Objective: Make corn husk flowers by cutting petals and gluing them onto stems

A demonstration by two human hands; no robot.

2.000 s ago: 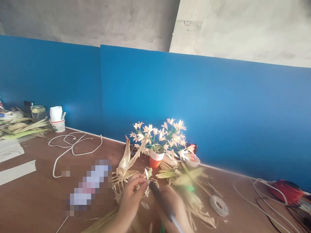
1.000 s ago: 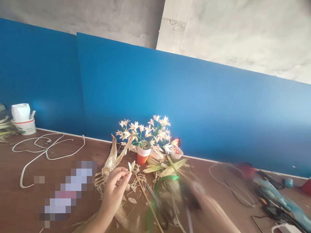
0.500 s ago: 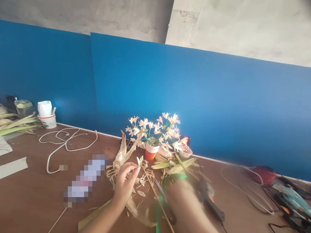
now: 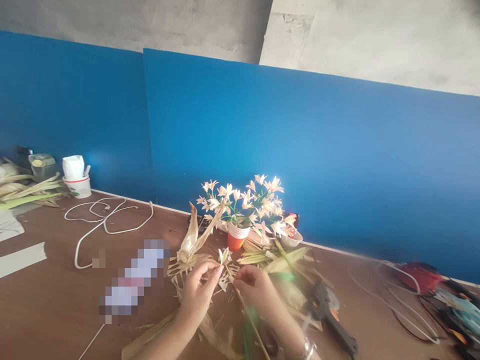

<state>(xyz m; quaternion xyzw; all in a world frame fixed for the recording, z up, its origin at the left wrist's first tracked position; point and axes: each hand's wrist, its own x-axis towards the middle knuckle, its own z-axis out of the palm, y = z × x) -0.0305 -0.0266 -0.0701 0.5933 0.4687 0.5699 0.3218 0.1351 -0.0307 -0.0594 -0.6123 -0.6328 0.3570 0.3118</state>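
Observation:
My left hand (image 4: 202,285) pinches a small husk flower (image 4: 223,256) with pale pointed petals, between thumb and fingertips. Close on its right, my right hand (image 4: 258,287) has thumb and fingers pressed together; what they hold, if anything, is too small to make out. A thin stick (image 4: 252,320) runs from between the hands toward the near edge. Behind them stands a red and white paper cup (image 4: 237,237) full of pale husk flowers (image 4: 243,200) on green stems. Dry corn husk (image 4: 189,245) and scraps lie around the hands.
A black glue gun (image 4: 332,317) lies right of my right arm. Green-yellow husks (image 4: 288,257) and a small white bowl (image 4: 291,240) are behind it. A white cable (image 4: 108,217) and a white cup (image 4: 78,186) are at left; a red object (image 4: 420,276) and tools are at right.
My right hand, blurred and lower before, has come up and in beside the flower, its fingers now pinched. My left hand keeps its hold on the flower. The view has shifted slightly.

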